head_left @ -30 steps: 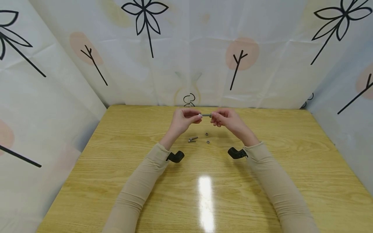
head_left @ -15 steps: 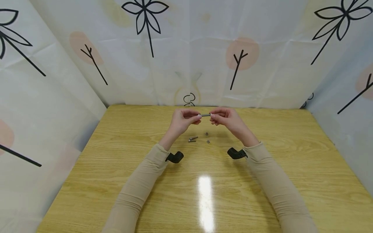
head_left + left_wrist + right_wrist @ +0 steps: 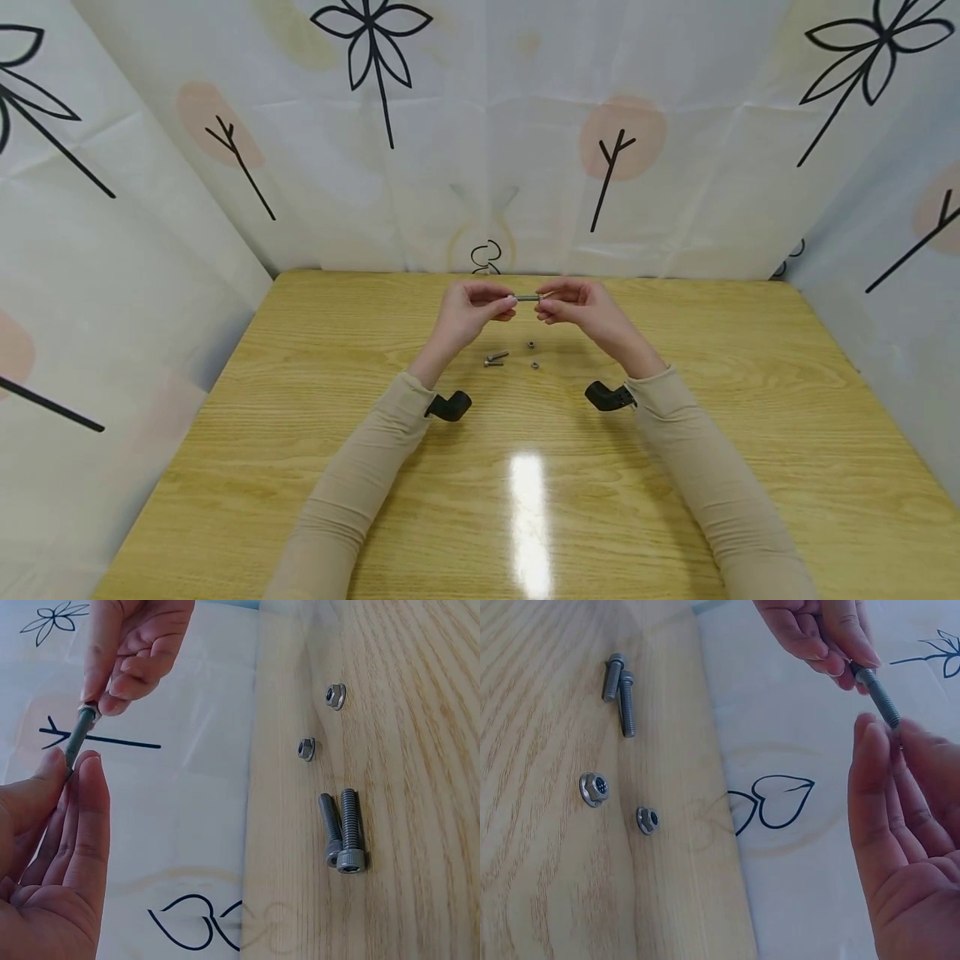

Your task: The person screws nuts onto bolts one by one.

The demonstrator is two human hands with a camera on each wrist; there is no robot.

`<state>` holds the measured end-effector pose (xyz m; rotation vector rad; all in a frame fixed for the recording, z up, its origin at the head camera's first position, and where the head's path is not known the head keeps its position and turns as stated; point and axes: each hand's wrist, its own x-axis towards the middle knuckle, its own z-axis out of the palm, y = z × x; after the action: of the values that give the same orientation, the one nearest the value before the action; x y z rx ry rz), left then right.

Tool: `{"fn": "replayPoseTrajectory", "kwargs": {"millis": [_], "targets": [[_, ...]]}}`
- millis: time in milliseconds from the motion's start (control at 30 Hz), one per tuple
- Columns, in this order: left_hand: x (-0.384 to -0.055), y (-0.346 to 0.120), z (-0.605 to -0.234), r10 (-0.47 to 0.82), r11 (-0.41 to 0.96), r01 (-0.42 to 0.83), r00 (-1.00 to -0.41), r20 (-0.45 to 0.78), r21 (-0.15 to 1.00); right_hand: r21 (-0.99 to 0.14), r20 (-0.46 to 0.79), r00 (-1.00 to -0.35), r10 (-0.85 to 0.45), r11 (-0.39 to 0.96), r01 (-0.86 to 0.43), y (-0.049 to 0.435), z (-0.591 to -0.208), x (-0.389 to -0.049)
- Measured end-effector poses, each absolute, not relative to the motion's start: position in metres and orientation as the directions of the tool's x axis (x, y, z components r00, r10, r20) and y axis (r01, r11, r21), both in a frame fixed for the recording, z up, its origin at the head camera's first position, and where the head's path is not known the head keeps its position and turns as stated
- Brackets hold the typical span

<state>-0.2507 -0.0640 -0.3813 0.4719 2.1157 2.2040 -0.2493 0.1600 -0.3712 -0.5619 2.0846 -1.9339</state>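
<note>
My left fingers [image 3: 75,787] pinch the head end of a bolt [image 3: 528,297] while my right fingers [image 3: 870,757] close on the nut [image 3: 88,712] at its other end — bolt level in the air above the table [image 3: 675,467]. I judge the nut is being threaded on. Next calls for steady twists, keeping it square. Below the bolt lie two spare bolts [image 3: 343,829] and two loose nuts [image 3: 619,802] — untouched.
</note>
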Motion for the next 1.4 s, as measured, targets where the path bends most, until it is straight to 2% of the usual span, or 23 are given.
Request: {"fn": "replayPoseTrajectory", "kwargs": {"millis": [200,433,700,967,1267,1400], "targets": [[-0.2479,-0.0627,-0.3795,0.244,-0.055,0.173,-0.953,0.181,0.983,-0.991,0.048,-0.91,-0.413,0.097,-0.097,0.1574,-0.3743,-0.2508],[-0.2501,-0.065,-0.3825,0.227,-0.063,0.16,-0.959,0.171,0.985,-0.991,0.088,-0.896,-0.435,0.051,-0.122,0.1592,-0.375,-0.2518],[-0.2496,-0.0645,-0.3836,0.236,-0.069,0.144,-0.959,0.156,0.987,-0.978,0.044,-0.911,-0.41,0.169,-0.124,0.1552,-0.3743,-0.2516],[-0.2503,-0.0672,-0.3843,0.236,-0.08,0.139,-0.959,0.154,0.987,-0.993,0.09,-0.893,-0.441,0.034,-0.117,0.1577,-0.3769,-0.2517],[-0.25,-0.0655,-0.3852,0.271,-0.057,0.129,-0.952,0.14,0.99,-0.992,0.047,-0.918,-0.393,0.088,-0.088,0.1529,-0.3795,-0.2513],[-0.2499,-0.0665,-0.3854,0.255,-0.06,0.125,-0.957,0.136,0.99,-0.994,0.055,-0.911,-0.408,0.062,-0.088,0.1559,-0.3797,-0.2504]]}}
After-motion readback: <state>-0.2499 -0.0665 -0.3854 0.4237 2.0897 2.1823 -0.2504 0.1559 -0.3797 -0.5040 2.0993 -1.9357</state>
